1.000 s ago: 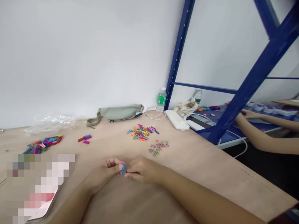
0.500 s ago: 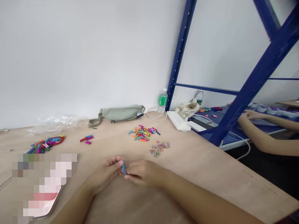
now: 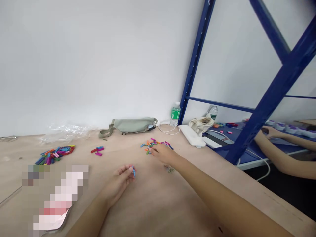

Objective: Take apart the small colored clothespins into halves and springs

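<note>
Hands apart: left hand (image 3: pixel 118 182) pinches a light, stiff blue peg (image 3: pixel 134 171) by its sides; right hand (image 3: pixel 161 154) touches the coloured pegs (image 3: pixel 158 143) at 12 o'clock.

Head-worn camera, close above bench (image 3: pixel 153 207), facing forward and down; left hand (image 3: pixel 118 184), right hand (image 3: pixel 164 154) near 6 o'clock, white wall (image 3: pixel 98 65) 12 o'clock, blue shelf frame (image 3: pixel 271 95) 2 o'clock.

Green bottle label (image 3: pixel 175 114), unreadable
</note>
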`<state>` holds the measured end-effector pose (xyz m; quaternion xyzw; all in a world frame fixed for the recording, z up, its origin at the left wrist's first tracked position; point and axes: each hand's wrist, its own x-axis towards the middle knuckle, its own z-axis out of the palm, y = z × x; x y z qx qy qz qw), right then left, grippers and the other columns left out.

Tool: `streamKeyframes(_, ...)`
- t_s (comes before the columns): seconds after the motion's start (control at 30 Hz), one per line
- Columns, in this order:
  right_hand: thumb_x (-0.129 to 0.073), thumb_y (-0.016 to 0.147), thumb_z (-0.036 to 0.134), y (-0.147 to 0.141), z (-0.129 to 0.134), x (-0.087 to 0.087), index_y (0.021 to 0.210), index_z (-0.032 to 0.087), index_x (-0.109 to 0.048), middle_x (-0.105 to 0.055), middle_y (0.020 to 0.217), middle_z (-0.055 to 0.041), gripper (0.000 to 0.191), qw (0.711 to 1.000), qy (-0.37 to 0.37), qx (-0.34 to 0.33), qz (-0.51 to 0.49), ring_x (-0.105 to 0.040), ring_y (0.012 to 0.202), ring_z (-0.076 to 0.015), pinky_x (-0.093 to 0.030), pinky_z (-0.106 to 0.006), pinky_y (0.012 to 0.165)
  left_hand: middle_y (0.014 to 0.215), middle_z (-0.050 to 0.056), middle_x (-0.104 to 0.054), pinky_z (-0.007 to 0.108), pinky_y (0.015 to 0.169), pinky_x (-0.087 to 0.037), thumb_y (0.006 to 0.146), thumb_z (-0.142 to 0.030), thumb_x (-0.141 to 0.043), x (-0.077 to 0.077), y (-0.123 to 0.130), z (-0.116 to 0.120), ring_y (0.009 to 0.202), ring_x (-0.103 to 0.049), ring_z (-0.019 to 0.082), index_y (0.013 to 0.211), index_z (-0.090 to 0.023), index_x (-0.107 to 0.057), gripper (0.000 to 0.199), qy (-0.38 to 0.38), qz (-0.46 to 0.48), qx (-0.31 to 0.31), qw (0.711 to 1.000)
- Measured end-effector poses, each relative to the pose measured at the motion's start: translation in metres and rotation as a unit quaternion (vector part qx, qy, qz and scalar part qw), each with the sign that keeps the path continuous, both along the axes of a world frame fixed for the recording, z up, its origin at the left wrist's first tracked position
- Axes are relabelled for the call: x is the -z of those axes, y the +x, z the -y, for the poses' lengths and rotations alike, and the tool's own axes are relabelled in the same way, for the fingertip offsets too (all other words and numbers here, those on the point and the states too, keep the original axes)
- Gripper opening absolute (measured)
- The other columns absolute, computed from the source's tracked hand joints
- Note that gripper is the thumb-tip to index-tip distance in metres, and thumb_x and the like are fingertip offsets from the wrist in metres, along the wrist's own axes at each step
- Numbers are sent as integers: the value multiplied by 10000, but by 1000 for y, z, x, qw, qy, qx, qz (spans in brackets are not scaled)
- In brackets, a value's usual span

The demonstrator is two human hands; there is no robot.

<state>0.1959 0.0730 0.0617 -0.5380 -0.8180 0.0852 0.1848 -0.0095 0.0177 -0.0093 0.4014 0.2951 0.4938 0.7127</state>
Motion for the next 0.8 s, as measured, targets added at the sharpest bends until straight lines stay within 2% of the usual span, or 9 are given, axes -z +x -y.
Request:
streamKeyframes(0.07, -390, 819, 323, -8, 1, -5, 573, 147, -533, -513, 534, -8, 334, 1000, 1, -11, 2, -427, 491, -107, -247, -216, 477, 769, 30, -592, 228, 647, -388, 676, -281, -630, -1, 0, -1, 657, -500, 100, 794, -146, -628, 179, 5, 4, -7, 1000)
streamKeyframes(0.13, -408, 811, 348, -18, 13, -5, 608, 148, -557, -536, 566, -5, 321, 999, -7, -52, -9, -450, 521, -108, -272, -207, 486, 745, 29, -591, 233, 649, -387, 667, -292, -635, -1, 0, -1, 654, -501, 104, 784, -143, -627, 189, 13, 7, -13, 1000)
streamKeyframes(0.23, -434, 800, 361, -35, 39, 0, 682, 147, -580, -562, 622, -7, 285, 990, -30, -129, -40, -464, 544, -103, -298, -195, 488, 710, 21, -590, 246, 668, -386, 655, -316, -639, -3, 1, -1, 657, -507, 114, 788, -147, -625, 216, 22, 0, -5, 1000)
streamKeyframes(0.37, -426, 814, 330, -47, 63, 8, 708, 146, -580, -575, 677, -26, 262, 986, -14, -156, -51, -475, 596, -114, -326, -198, 528, 701, 18, -589, 262, 687, -384, 657, -342, -624, -4, 2, 1, 680, -508, 131, 771, -154, -620, 220, 37, -31, 14, 999)
streamKeyframes(0.6, -377, 845, 274, -40, 67, 14, 780, 160, -590, -593, 749, -37, 251, 984, -14, -168, -62, -507, 666, -131, -363, -210, 610, 726, 11, -574, 274, 694, -388, 707, -375, -554, -4, 2, 3, 705, -509, 146, 799, -173, -586, 224, 106, -136, -2, 985)
streamKeyframes(0.8, -322, 868, 279, -25, 87, 12, 786, 154, -587, -607, 794, -51, 305, 976, -52, -195, -85, -527, 733, -146, -379, -221, 658, 681, 10, -576, 264, 658, -388, 723, -372, -540, -11, 7, 14, 641, -513, 131, 860, -175, -551, 241, 127, -172, 98, 972)
